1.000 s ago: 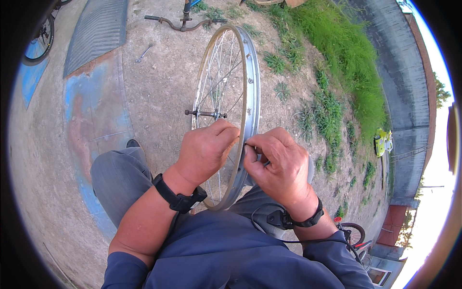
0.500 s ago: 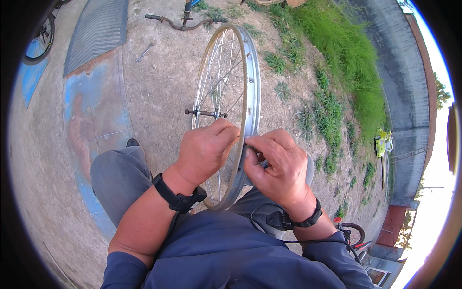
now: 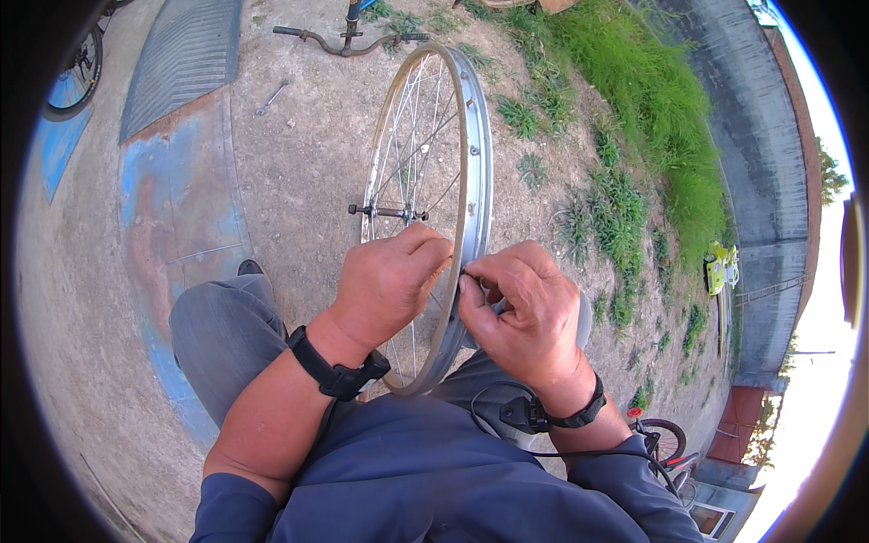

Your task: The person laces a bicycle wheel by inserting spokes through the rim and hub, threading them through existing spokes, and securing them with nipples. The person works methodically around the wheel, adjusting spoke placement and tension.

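Note:
A bare bicycle wheel rim (image 3: 474,185) without a tyre stands upright between my knees, its thin spokes running to a hub with a dark axle (image 3: 389,213). My left hand (image 3: 387,282) is closed on the spoke side of the rim, its fingertips touching or almost touching the inner edge. What those fingers grip is hidden. On the rim's outer face, my right hand (image 3: 527,312) pinches with thumb and forefinger at a small dark spot, too small to name. Spoke holes line the rim's silvery channel.
Handlebars (image 3: 348,45) lie on the dirt beyond the wheel. A wrench (image 3: 271,100) rests to their left, near a blue-stained metal sheet (image 3: 195,199). Grass (image 3: 634,100) grows along the wall at right. A bicycle wheel with a tyre (image 3: 668,441) is behind my right arm.
The wheel's top has shifted very slightly to the right. My right thumb and forefinger have moved slightly at the rim; my left hand is almost unmoved.

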`<action>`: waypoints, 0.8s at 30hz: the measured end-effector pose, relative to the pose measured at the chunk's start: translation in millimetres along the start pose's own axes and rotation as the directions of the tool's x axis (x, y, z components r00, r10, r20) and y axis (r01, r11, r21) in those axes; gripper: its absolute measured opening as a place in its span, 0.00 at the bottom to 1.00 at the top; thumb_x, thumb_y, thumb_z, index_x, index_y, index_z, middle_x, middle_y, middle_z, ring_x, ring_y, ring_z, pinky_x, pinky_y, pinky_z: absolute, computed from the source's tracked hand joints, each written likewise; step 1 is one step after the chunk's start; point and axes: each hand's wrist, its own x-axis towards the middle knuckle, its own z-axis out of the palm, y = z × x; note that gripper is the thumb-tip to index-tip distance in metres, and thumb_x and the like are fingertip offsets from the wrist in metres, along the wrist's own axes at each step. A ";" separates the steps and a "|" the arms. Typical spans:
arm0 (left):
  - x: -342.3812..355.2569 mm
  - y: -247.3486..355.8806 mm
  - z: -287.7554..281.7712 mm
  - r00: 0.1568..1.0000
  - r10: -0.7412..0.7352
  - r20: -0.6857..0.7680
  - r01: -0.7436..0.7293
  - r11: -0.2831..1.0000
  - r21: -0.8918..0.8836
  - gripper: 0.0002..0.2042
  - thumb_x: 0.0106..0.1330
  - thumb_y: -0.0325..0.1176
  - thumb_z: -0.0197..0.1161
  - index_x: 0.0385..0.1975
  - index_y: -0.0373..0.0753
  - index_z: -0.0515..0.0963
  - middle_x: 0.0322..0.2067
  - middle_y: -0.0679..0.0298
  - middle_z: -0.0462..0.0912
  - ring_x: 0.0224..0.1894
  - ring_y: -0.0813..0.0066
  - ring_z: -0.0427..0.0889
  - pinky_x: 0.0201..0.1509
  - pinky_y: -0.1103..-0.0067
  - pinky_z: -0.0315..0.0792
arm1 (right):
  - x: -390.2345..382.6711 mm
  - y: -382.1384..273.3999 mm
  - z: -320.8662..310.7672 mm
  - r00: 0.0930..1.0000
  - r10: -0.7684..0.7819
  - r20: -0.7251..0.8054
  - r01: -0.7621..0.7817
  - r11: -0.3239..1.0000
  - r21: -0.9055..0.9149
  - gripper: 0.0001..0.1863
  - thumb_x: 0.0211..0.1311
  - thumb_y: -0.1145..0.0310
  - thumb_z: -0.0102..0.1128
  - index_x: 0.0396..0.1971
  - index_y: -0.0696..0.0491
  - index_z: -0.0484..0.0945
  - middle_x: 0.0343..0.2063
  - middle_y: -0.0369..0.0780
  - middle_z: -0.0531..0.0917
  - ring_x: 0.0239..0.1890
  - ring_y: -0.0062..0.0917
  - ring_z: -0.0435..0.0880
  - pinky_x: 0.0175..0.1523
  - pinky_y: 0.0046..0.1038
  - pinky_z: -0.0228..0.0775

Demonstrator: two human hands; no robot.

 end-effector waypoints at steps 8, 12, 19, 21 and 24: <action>0.4 0.4 -0.5 1.000 0.010 0.004 -0.010 1.000 0.014 0.08 0.61 0.28 0.70 0.39 0.44 0.83 0.38 0.66 0.85 0.29 0.61 0.87 0.29 0.69 0.79 | 0.6 -1.0 -1.3 1.000 0.006 0.009 -0.006 1.000 0.029 0.11 0.53 0.71 0.74 0.37 0.45 0.86 0.31 0.35 0.83 0.28 0.33 0.85 0.31 0.32 0.79; 0.7 0.6 -0.2 1.000 0.012 -0.001 -0.012 1.000 0.012 0.08 0.61 0.28 0.70 0.39 0.43 0.83 0.38 0.66 0.85 0.29 0.61 0.87 0.29 0.70 0.79 | -0.6 -0.8 -0.8 1.000 -0.002 -0.003 0.002 1.000 0.015 0.11 0.52 0.71 0.74 0.37 0.45 0.86 0.32 0.36 0.83 0.27 0.32 0.85 0.31 0.32 0.79; 1.0 0.8 0.4 1.000 0.007 -0.012 -0.008 1.000 -0.011 0.09 0.60 0.28 0.70 0.39 0.43 0.83 0.38 0.66 0.85 0.29 0.61 0.87 0.29 0.70 0.79 | -3.0 1.0 1.3 1.000 0.009 -0.030 -0.008 1.000 0.025 0.12 0.52 0.71 0.75 0.37 0.46 0.86 0.32 0.35 0.82 0.28 0.31 0.86 0.31 0.31 0.79; 1.1 1.1 0.2 1.000 0.006 -0.010 -0.006 1.000 -0.011 0.09 0.60 0.28 0.70 0.39 0.43 0.83 0.37 0.66 0.85 0.29 0.61 0.87 0.29 0.70 0.79 | -3.2 1.6 1.8 0.999 0.006 -0.033 -0.005 1.000 0.020 0.11 0.51 0.70 0.75 0.36 0.46 0.86 0.32 0.35 0.82 0.27 0.31 0.85 0.31 0.31 0.79; 1.3 1.9 -0.2 1.000 0.002 -0.011 -0.002 1.000 -0.009 0.08 0.60 0.28 0.71 0.39 0.43 0.84 0.37 0.66 0.85 0.29 0.61 0.87 0.29 0.70 0.79 | -3.6 2.0 1.8 0.999 0.009 -0.031 -0.008 1.000 0.022 0.11 0.51 0.70 0.76 0.36 0.45 0.85 0.32 0.35 0.82 0.27 0.32 0.85 0.30 0.31 0.79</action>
